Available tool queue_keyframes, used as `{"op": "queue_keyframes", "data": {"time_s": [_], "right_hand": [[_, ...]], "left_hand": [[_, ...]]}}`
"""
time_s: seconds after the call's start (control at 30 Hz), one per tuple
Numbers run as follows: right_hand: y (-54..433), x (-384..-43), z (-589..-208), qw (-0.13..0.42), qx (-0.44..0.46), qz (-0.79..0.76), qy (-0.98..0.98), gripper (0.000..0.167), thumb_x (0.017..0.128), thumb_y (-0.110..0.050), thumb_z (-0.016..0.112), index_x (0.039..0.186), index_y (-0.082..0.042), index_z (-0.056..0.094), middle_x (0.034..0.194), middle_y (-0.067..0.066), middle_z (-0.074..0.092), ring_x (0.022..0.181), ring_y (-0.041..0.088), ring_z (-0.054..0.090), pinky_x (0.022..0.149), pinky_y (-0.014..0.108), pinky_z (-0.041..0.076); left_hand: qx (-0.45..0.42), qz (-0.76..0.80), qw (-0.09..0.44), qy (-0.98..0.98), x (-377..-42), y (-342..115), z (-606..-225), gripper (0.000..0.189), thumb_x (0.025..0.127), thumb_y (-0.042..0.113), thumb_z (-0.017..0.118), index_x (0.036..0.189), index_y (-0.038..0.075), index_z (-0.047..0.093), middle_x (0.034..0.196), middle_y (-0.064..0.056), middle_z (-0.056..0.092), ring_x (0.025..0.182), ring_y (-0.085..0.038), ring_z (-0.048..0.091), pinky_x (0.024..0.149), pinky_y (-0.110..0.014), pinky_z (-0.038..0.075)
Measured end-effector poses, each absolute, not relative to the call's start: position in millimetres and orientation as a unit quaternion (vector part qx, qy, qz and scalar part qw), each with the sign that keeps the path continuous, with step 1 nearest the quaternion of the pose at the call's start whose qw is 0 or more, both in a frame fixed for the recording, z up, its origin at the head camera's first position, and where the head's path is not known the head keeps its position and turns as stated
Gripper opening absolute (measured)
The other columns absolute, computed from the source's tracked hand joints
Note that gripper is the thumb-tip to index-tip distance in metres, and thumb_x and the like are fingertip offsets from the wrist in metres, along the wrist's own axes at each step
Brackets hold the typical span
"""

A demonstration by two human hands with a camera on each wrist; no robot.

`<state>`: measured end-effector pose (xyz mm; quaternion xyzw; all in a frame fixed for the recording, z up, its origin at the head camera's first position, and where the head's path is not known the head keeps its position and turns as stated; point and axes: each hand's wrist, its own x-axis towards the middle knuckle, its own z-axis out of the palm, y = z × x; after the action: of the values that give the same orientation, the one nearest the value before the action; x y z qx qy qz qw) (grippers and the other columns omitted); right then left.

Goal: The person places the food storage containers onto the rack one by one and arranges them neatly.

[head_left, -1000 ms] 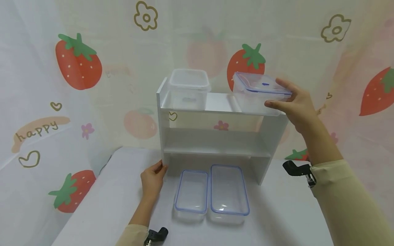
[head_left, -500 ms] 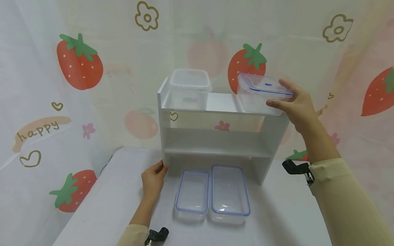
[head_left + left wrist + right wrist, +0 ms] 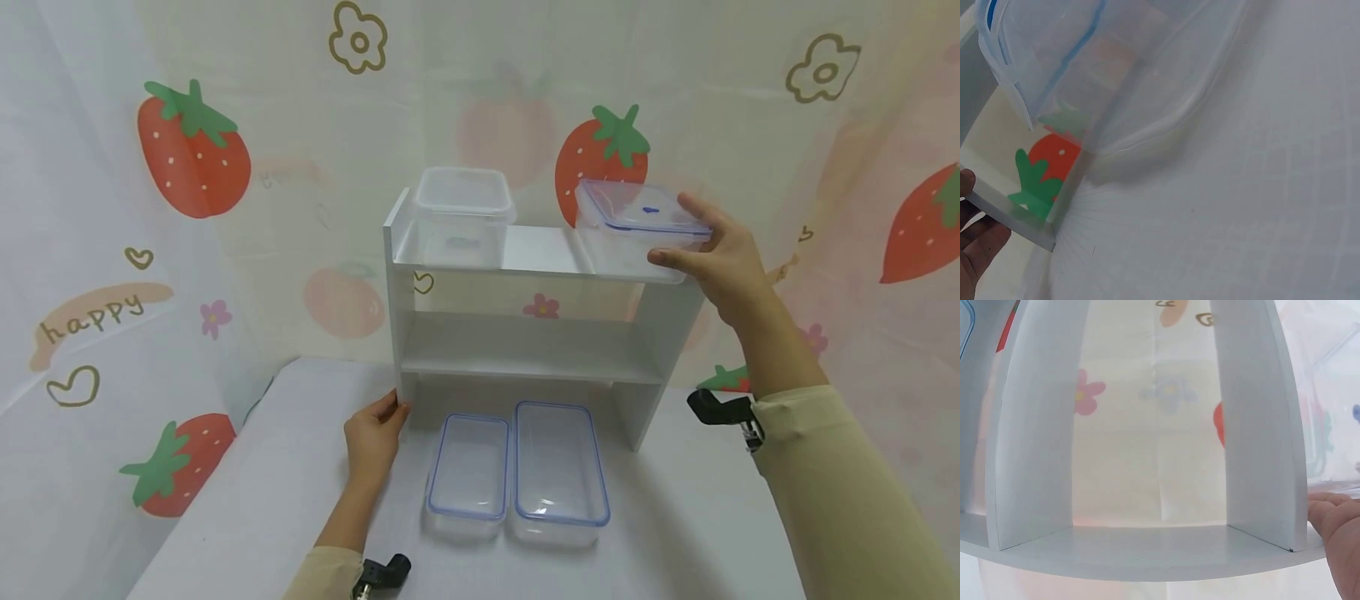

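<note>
A clear food container with a blue-edged lid sits at the right end of the top board of a white shelf rack. My right hand grips it by its right side, thumb in front and fingers at the lid's edge. In the right wrist view, part of the right hand shows beside the top board. Low on the rack's left side, my left hand pinches the upright panel. The left wrist view shows the panel's edge between thumb and fingers of the left hand.
A second clear container with a whitish lid stands at the top board's left end. Two blue-rimmed containers, a smaller one and a larger one, lie side by side before the rack on the white-covered table. A printed curtain hangs behind.
The container in my right hand has shifted slightly right and its lid sits a little lower. My left hand stays at the rack's side panel.
</note>
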<state>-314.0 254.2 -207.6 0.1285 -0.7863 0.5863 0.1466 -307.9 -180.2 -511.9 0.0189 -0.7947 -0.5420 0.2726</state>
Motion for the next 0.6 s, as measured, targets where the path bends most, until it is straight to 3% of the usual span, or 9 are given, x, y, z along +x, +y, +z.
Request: {"op": "queue_keyframes", "data": {"time_s": [0.33,0.6], "right_hand": [[255.1,-313.6,-209.3,0.134,0.165,0.628,-0.749,0.097,0.083,0.004,0.082,0.162,-0.023,0.032,0.166,0.015,0.025,0.126,0.021,0.044,0.083,0.008,0.051],[257.2,-313.0,-208.6,0.132,0.161,0.576,-0.791,0.101,0.086,-0.003,0.082,0.165,-0.022,0.021,0.169,0.01,0.019,0.127,0.019,0.043,0.084,0.006,0.05]], "left_hand": [[0.02,-0.544,0.273,-0.793,-308.7,-180.0,-510.8,0.033,0.092,0.015,0.078,0.121,0.001,0.072,0.113,-0.016,0.076,0.099,-0.027,0.076,0.082,-0.037,0.064],[0.02,-0.546,0.271,-0.792,-307.9,-180.6,-512.1,0.032,0.092,0.014,0.078,0.121,0.001,0.072,0.112,-0.017,0.075,0.1,-0.028,0.076,0.083,-0.037,0.064]]}}
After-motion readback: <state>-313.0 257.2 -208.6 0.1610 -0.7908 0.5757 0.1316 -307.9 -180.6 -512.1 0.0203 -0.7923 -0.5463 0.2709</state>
